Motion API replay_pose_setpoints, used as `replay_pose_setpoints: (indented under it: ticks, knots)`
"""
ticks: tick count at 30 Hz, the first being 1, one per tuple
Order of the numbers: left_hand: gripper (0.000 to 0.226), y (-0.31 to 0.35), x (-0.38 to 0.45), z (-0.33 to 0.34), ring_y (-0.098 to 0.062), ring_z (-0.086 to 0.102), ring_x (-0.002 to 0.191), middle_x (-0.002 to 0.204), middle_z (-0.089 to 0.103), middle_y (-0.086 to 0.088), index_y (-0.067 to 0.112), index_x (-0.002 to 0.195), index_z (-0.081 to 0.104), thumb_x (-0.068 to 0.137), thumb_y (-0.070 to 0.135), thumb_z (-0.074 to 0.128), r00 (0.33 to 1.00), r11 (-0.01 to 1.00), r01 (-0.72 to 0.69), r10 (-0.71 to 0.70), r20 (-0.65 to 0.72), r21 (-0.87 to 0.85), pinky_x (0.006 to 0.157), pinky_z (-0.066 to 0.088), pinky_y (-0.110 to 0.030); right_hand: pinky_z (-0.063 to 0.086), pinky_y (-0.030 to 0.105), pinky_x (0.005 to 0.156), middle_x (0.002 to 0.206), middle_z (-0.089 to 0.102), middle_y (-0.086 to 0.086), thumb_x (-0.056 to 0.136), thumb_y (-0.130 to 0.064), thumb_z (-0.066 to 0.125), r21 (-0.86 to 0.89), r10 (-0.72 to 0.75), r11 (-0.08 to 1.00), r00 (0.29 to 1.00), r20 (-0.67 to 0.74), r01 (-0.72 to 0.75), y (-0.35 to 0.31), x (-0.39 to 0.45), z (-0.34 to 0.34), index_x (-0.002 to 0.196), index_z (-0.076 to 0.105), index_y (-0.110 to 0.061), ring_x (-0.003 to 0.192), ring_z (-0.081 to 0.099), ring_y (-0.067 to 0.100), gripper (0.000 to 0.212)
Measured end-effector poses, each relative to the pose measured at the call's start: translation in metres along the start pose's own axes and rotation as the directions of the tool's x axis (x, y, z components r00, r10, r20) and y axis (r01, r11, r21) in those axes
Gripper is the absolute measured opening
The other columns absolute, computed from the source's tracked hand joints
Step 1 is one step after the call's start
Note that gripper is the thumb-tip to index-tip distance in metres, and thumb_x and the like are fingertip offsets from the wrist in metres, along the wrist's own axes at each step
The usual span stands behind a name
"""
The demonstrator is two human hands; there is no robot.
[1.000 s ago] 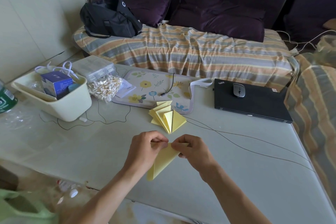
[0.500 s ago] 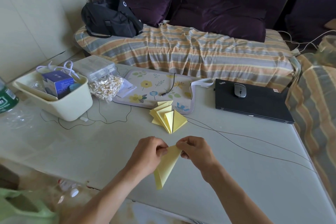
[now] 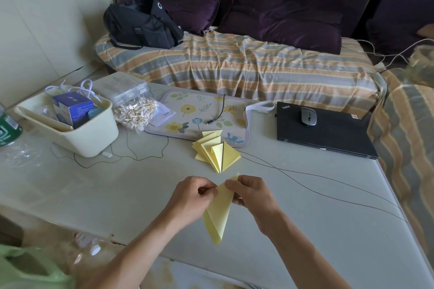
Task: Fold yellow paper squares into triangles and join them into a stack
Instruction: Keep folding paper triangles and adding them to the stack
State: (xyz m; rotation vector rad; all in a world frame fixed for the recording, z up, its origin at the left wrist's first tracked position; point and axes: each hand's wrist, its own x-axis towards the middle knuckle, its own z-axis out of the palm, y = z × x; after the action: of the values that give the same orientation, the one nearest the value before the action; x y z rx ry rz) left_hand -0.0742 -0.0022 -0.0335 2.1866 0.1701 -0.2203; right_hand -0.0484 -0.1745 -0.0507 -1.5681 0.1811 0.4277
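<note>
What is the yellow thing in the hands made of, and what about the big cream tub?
The yellow triangle looks like thin matte paper: it keeps sharp creases and flat folded layers. The cream tub looks like smooth moulded plastic, with rounded corners and a faint sheen, though I can't be certain.

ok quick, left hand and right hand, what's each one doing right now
Left hand: pinches the upper left edge of the folded yellow paper.
Right hand: pinches the same paper's top right corner.

Both forearms reach forward, bare to the elbow. The left hand [image 3: 191,197] and right hand [image 3: 252,196] sit close together, knuckles up, fingertips curled inward in a pinch.
</note>
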Motion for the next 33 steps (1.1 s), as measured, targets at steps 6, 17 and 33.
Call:
replay_pose_setpoints:
  ticks: [6,17,33]
  knots:
    - [0.015,0.0024,-0.0004,-0.0005,0.005,0.066,0.08,0.086,0.075,0.016,0.025,0.095,0.08,0.095,0.026,0.065,1.0,1.0,0.02,-0.02,-0.011,-0.011,0.06,0.041,-0.003,0.06,0.04,0.09,0.084,0.072,0.014,0.094,-0.02,0.071,0.055,0.01,0.998,0.994,-0.104,-0.004,-0.0012,0.002,-0.0019,0.087,0.076,-0.005,0.079,0.066,0.02,0.017]
    - [0.015,0.0011,-0.0007,-0.001,0.0,0.066,0.077,0.083,0.075,0.012,0.022,0.094,0.081,0.094,0.025,0.066,0.998,0.997,0.055,-0.054,-0.025,0.061,0.055,0.042,-0.004,0.056,0.029,0.074,0.07,0.072,0.004,0.092,-0.022,0.073,-0.043,-0.049,0.998,0.989,-0.141,0.044,-0.0021,-0.0016,-0.0002,0.081,0.074,-0.008,0.065,0.064,0.011,0.019]
    - [0.015,0.0004,-0.0028,-0.0025,-0.004,0.067,0.075,0.081,0.076,0.012,0.022,0.087,0.08,0.092,0.025,0.066,0.995,0.994,0.102,-0.103,-0.016,-0.043,0.061,0.046,-0.011,0.058,0.036,0.081,0.074,0.07,0.005,0.098,-0.023,0.064,0.057,0.024,0.998,0.998,-0.056,-0.021,-0.0052,-0.0023,0.001,0.085,0.073,-0.009,0.068,0.064,0.016,0.021]
